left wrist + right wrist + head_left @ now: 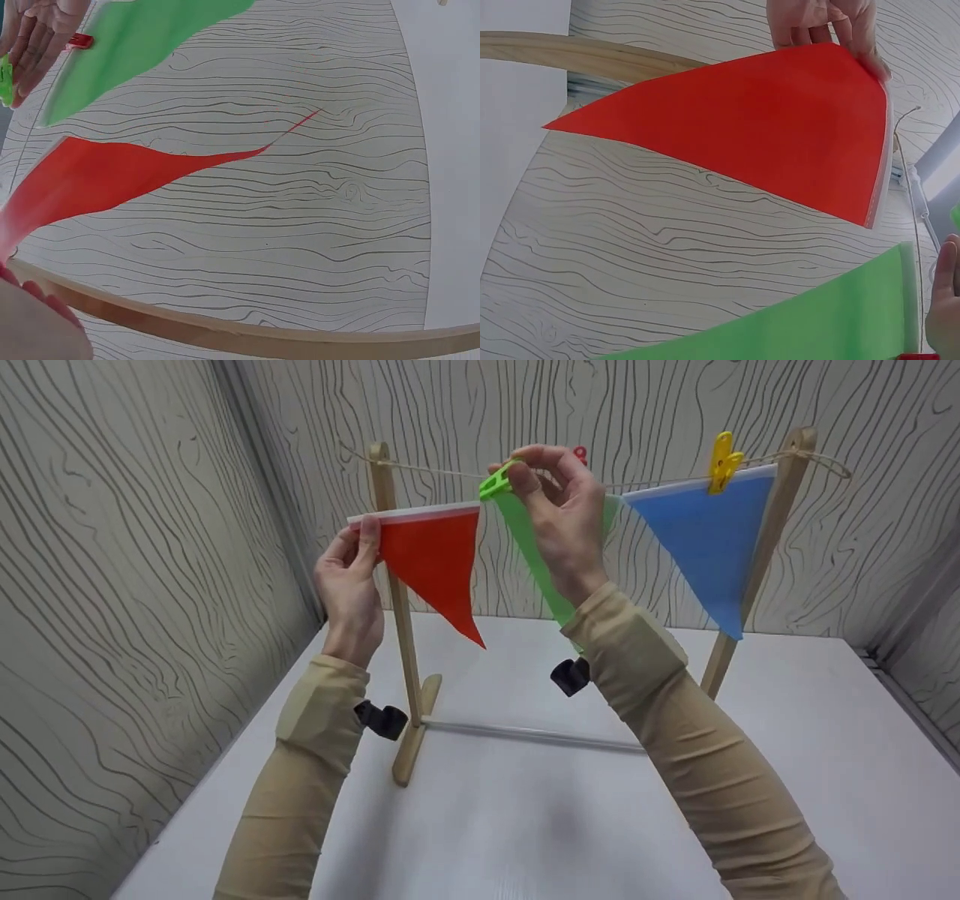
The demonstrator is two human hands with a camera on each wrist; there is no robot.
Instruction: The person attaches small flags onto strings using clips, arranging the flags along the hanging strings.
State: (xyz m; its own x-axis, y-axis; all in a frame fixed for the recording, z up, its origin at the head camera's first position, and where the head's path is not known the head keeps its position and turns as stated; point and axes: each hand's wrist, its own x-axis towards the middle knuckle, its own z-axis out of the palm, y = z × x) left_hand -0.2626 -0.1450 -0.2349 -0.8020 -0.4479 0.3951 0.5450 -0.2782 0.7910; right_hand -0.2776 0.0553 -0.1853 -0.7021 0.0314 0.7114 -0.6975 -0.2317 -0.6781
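My left hand (351,589) pinches the upper left corner of a red pennant (439,551) between thumb and fingers. The pennant's white top band slants just below the string (435,471), and its point hangs down. In my right hand (566,521) is a light green clothespin (496,484), pinched close to the string above the red pennant's right corner. Behind that hand hangs a green pennant (529,544), partly hidden in the head view. A red clip (79,41) grips its top edge in the left wrist view.
A yellow clip (722,465) fixes a blue pennant (697,540) to the string at the right. Two wooden posts, left (405,652) and right (765,562), carry the string. A pale crossbar (525,733) runs low above the white table (480,825). Wood-patterned panels (450,405) stand behind.
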